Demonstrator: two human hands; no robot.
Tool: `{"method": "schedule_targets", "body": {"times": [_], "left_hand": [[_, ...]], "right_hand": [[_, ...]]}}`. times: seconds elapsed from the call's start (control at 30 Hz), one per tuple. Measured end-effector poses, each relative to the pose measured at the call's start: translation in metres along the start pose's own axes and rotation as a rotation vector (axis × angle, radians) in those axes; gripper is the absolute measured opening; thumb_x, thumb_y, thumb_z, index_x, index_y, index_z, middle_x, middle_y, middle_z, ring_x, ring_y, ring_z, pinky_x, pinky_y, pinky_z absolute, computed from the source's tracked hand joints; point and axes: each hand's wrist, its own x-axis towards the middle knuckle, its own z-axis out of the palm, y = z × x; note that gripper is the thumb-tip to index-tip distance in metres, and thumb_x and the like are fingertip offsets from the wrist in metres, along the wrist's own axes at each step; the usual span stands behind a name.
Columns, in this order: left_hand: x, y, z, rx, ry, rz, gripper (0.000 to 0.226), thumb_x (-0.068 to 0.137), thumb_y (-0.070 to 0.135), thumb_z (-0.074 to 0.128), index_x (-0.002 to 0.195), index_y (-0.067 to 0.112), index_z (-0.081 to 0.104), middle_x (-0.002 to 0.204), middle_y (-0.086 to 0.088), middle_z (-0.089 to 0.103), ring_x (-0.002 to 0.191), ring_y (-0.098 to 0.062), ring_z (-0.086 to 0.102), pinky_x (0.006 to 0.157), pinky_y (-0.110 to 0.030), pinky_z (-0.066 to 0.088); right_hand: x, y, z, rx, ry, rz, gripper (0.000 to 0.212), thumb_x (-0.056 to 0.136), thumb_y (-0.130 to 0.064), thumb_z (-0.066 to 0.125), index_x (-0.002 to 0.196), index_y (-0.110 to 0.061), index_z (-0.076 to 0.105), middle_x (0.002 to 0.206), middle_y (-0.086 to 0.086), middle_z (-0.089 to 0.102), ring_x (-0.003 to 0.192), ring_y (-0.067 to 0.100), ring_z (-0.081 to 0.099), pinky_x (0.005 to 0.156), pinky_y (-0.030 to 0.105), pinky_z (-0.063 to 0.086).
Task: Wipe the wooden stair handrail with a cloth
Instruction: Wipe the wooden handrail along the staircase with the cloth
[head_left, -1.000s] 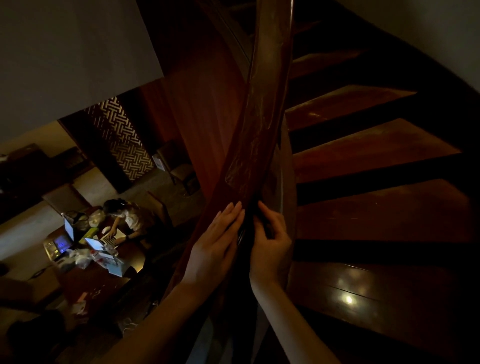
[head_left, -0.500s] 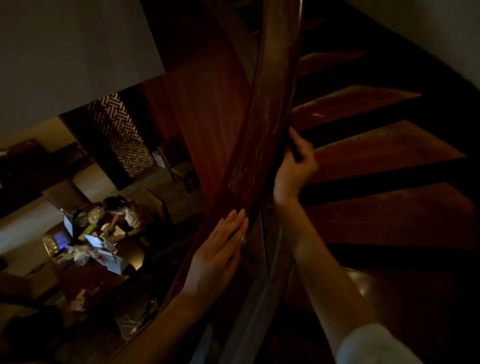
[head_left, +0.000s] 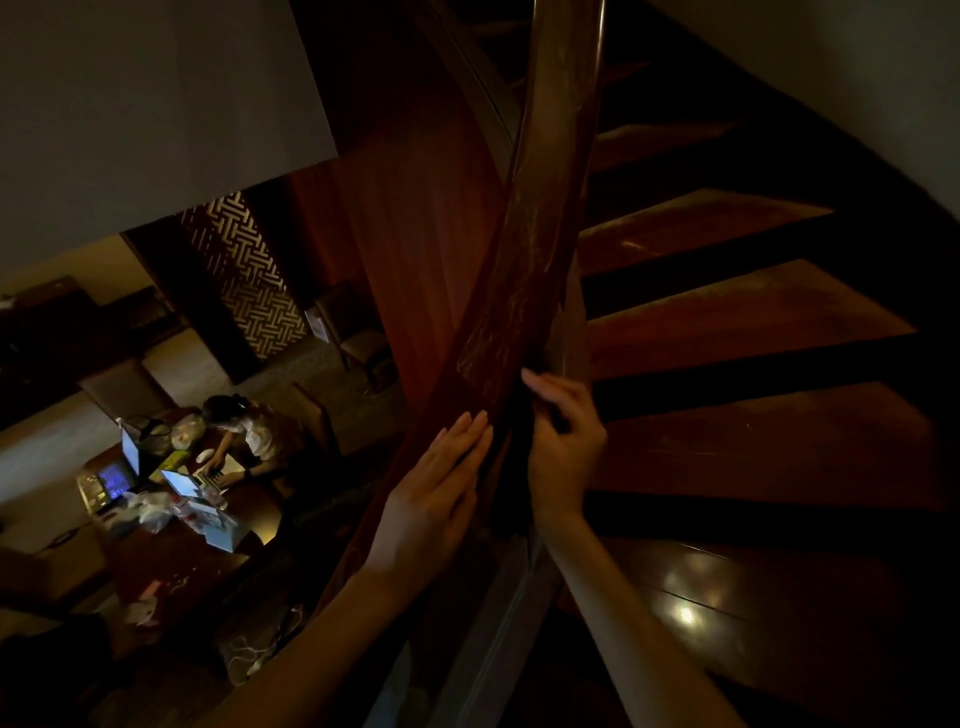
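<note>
Right hand (head_left: 563, 447) slid back down, gripping dark cloth (head_left: 514, 457) against handrail (head_left: 540, 249); left hand (head_left: 431, 499) flat on it

Dark stair treads (head_left: 727, 322), seated person (head_left: 249, 423), cluttered table (head_left: 171, 564), perhaps laptops (head_left: 179, 480)

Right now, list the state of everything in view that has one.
handrail: streaky, smudged finish.
left hand: fingers straight, flat on the handrail.
right hand: fingers curled, holding the cloth against the handrail's side.
cloth: dark, bunched, barely discernible.
laptop: open, screen lit.
</note>
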Motion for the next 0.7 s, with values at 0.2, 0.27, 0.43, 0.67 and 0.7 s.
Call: {"method": "schedule_targets", "body": {"times": [0.2, 0.27, 0.43, 0.67, 0.7], "left_hand": [[-0.002, 0.005, 0.0, -0.079, 0.017, -0.041, 0.047, 0.098, 0.013, 0.046, 0.144, 0.005, 0.041, 0.154, -0.003, 0.037, 0.145, -0.018, 0.031, 0.119, -0.034, 0.026], [-0.002, 0.005, -0.004, -0.161, 0.042, -0.067, 0.047, 0.097, 0.014, 0.049, 0.144, 0.007, 0.042, 0.153, 0.0, 0.037, 0.144, -0.014, 0.031, 0.118, -0.032, 0.027], [0.007, 0.032, -0.017, -0.709, 0.154, -0.382, 0.037, 0.101, 0.019, 0.042, 0.133, 0.033, 0.051, 0.134, 0.012, 0.058, 0.127, -0.014, 0.054, 0.1, -0.022, 0.046], [0.02, 0.059, -0.03, -1.088, 0.185, -0.59, 0.036, 0.104, 0.018, 0.02, 0.133, 0.036, 0.03, 0.13, 0.023, 0.048, 0.116, 0.018, 0.048, 0.09, -0.003, 0.04], [0.022, 0.059, -0.034, -1.109, 0.192, -0.581, 0.037, 0.104, 0.016, 0.019, 0.133, 0.038, 0.026, 0.133, 0.025, 0.04, 0.117, 0.022, 0.045, 0.09, -0.001, 0.038]], "right_hand": [[-0.038, -0.017, -0.028, 0.151, -0.204, 0.211, 0.028, 0.088, 0.005, 0.064, 0.095, -0.019, 0.075, 0.097, 0.008, 0.07, 0.093, 0.014, 0.07, 0.078, 0.02, 0.053], [-0.04, -0.029, -0.029, 0.256, -0.237, 0.267, 0.029, 0.089, 0.004, 0.063, 0.094, -0.021, 0.077, 0.097, 0.009, 0.072, 0.094, 0.018, 0.071, 0.077, 0.021, 0.054], [-0.034, -0.062, -0.016, 0.365, -0.335, 0.403, 0.029, 0.087, -0.006, 0.066, 0.105, -0.027, 0.073, 0.104, -0.001, 0.073, 0.101, 0.02, 0.069, 0.075, 0.024, 0.056], [-0.025, -0.09, 0.02, 0.115, -0.248, 0.184, 0.032, 0.084, -0.001, 0.071, 0.108, -0.02, 0.064, 0.091, -0.013, 0.067, 0.089, 0.013, 0.068, 0.076, 0.025, 0.056], [-0.024, -0.093, 0.024, 0.073, -0.247, 0.13, 0.031, 0.084, -0.001, 0.072, 0.108, -0.019, 0.064, 0.09, -0.013, 0.066, 0.087, 0.008, 0.066, 0.076, 0.021, 0.054]]}}
